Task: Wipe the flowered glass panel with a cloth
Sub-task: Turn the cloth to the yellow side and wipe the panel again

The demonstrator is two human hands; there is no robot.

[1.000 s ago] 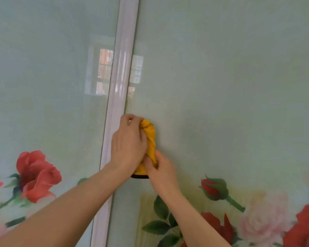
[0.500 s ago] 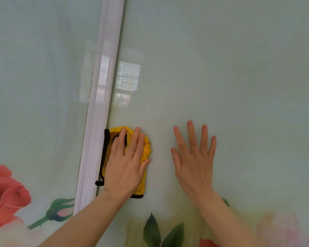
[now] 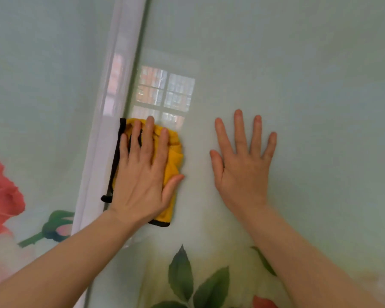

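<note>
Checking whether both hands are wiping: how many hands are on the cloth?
1. The left hand presses flat on the yellow cloth beside the white frame strip. The right hand lies spread on the bare glass panel, apart from the cloth.

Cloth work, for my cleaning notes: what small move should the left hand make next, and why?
Probably slide the cloth rightward across the glass panel. The left hand presses it flat beside the white frame strip; the right hand rests flat alongside.
</note>
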